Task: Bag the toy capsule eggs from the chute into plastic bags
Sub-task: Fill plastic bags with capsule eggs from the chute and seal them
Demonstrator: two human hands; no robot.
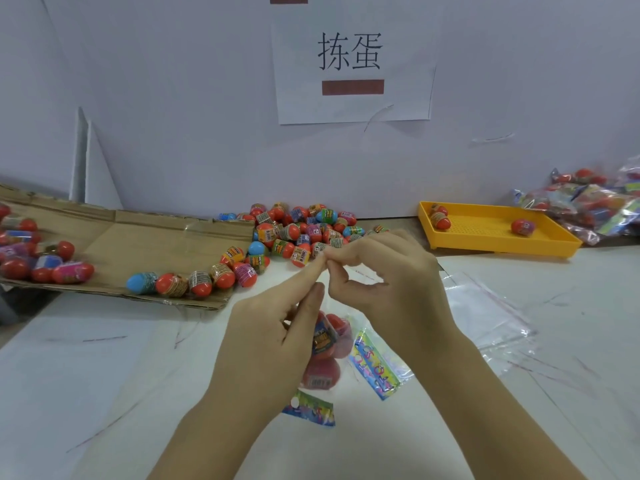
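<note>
A clear plastic bag (329, 344) holding red capsule eggs and a colourful printed card hangs above the white table, in the middle of the view. My left hand (273, 337) and my right hand (388, 278) both pinch the bag's top edge, fingertips close together. Several loose capsule eggs (298, 230), mostly red with some blue and pink, lie heaped at the end of the brown cardboard chute (138, 237), just behind my hands. More eggs sit on the chute at the far left.
A yellow plastic tray (495, 233) with three eggs stands at the right back. Filled bags (595, 206) pile up behind it. Empty clear bags (485, 306) lie flat to the right of my hands. A white wall with a paper sign closes off the back.
</note>
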